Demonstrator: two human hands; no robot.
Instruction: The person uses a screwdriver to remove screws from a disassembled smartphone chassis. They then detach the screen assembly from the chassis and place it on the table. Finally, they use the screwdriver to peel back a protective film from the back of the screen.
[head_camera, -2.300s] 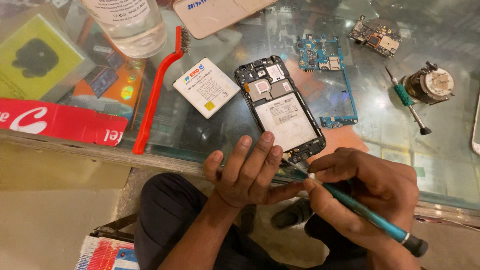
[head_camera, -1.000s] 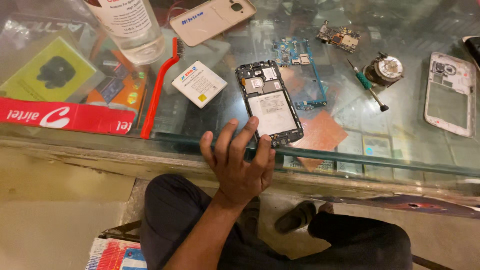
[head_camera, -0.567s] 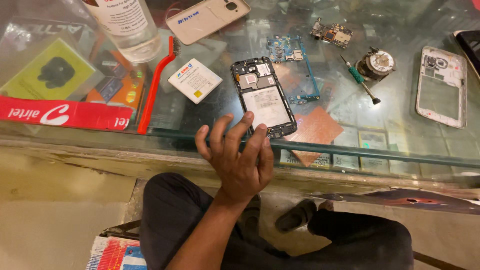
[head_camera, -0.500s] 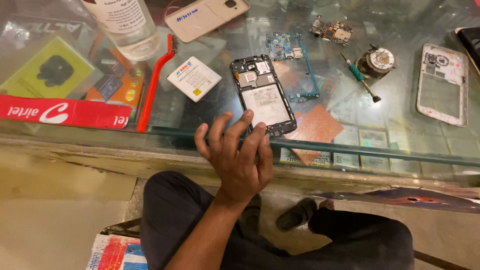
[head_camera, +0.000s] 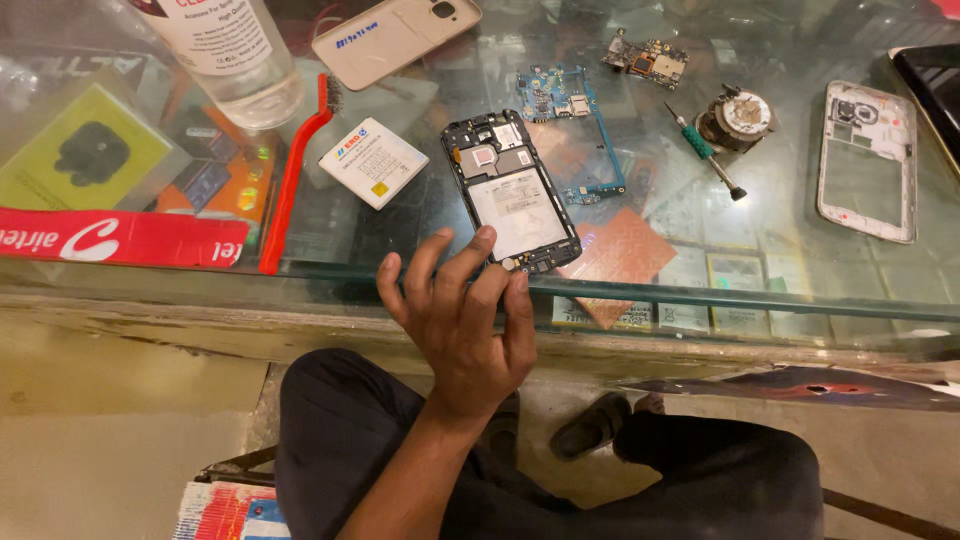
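An opened phone, back cover off and metal frame bare, lies near the front edge of a glass counter. The left hand, fingers spread, rests its fingertips on the phone's near end, gripping nothing. A flat white battery lies just left; a green circuit board just right.

Left hand raised palm-down, back toward the camera; fingers spread and extended toward 12 o'clock, fingertips slightly curled; thumb angled toward 1 o'clock; nothing gripped; forearm runs from the wrist toward 7 o'clock; right hand outside the view.
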